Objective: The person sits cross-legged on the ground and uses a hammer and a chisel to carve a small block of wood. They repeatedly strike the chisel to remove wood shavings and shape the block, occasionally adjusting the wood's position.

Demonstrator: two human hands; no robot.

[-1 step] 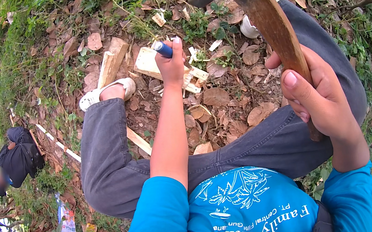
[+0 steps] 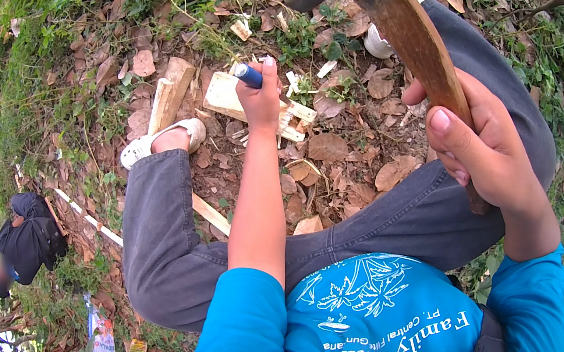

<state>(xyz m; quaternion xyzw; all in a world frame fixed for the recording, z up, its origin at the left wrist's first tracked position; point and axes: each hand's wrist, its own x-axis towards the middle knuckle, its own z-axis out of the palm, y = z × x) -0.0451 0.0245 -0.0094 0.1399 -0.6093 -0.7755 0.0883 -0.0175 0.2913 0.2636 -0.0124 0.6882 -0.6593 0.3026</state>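
My right hand (image 2: pixel 478 143) is closed round the wooden handle of a claw hammer (image 2: pixel 411 35), raised with its dark metal head at the top of the view. In my left hand (image 2: pixel 263 97) is a blue-handled tool (image 2: pixel 249 75), gripped just above a pale wooden block (image 2: pixel 222 95) on the ground. The handle's end points up toward me; the lower part of the tool is hidden by my hand and the angle. Split pieces and wood chips (image 2: pixel 293 129) lie under and beside that hand.
A thicker wood piece (image 2: pixel 173 93) lies by my left shoe (image 2: pixel 164 142). Dry leaves (image 2: pixel 328 146) and weeds cover the ground between my bent legs. Another person in dark clothes (image 2: pixel 30 237) is at the far left, near a plastic bag (image 2: pixel 101 337).
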